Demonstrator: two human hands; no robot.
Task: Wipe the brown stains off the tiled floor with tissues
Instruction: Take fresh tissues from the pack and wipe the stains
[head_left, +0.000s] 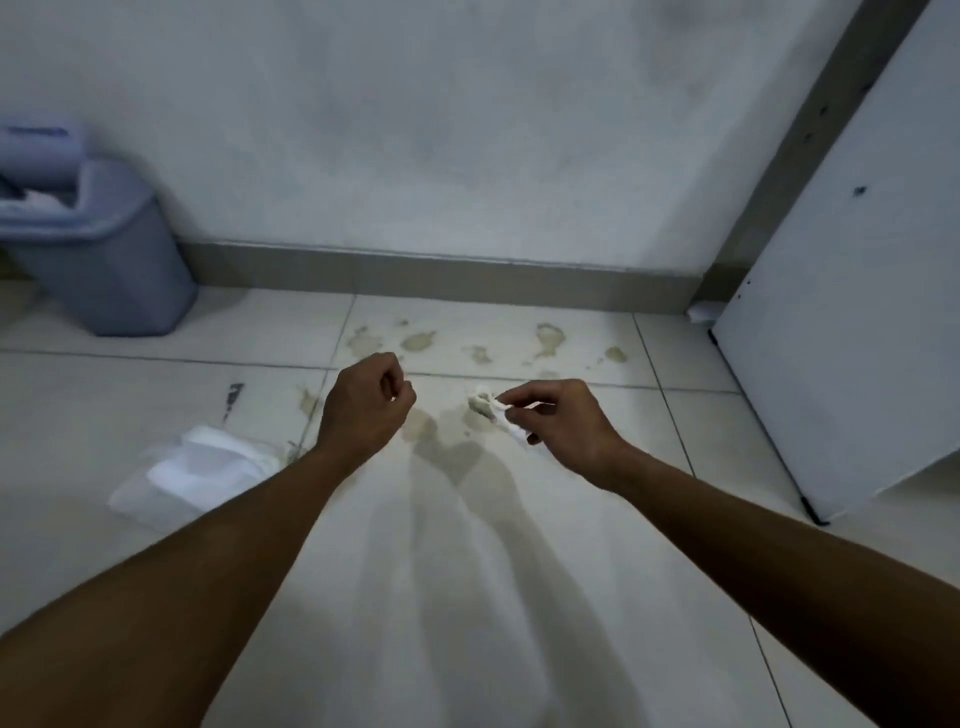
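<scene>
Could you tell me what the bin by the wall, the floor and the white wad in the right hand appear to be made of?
The bin looks like matte blue-grey moulded plastic, with smooth walls and a rolled rim. The floor appears to be glazed pale ceramic tile, with grout lines and a soft sheen. The wad looks like crumpled soft tissue paper, pinched in the right hand.

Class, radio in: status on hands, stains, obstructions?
Right hand pinching crumpled tissue; left hand curled, apparently empty. Brown stains remain near wall. Nothing blocking.
</scene>
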